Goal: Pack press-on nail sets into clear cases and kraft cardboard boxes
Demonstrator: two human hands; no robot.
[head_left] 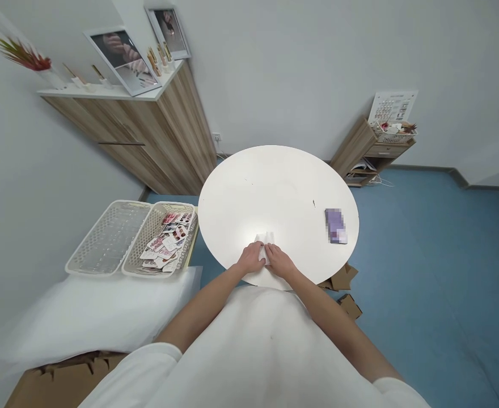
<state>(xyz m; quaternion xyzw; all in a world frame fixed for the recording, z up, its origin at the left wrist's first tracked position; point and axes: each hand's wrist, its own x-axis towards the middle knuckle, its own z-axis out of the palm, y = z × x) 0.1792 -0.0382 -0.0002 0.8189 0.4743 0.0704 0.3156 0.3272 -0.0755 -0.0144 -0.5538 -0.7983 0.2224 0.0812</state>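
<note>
Near the front edge of the round white table point(275, 175), a small white paper-like piece point(265, 238) lies between my two hands. My left hand point(250, 258) grips its left side, fingers bent over it. On the other side my right hand point(279, 260) has its fingers curled onto the piece, close against the left fingertips. The hands cover much of it, so I cannot tell whether it is a folded sheet or a small bag.
A blurred purple item point(335, 225) lies at the table's right. At left, a white basket point(125, 269) holds several printed cards beside another basket point(100, 238). Cardboard point(343, 277) is on the floor by the table. A wooden cabinet point(181, 136) and a small shelf point(355, 147) stand behind.
</note>
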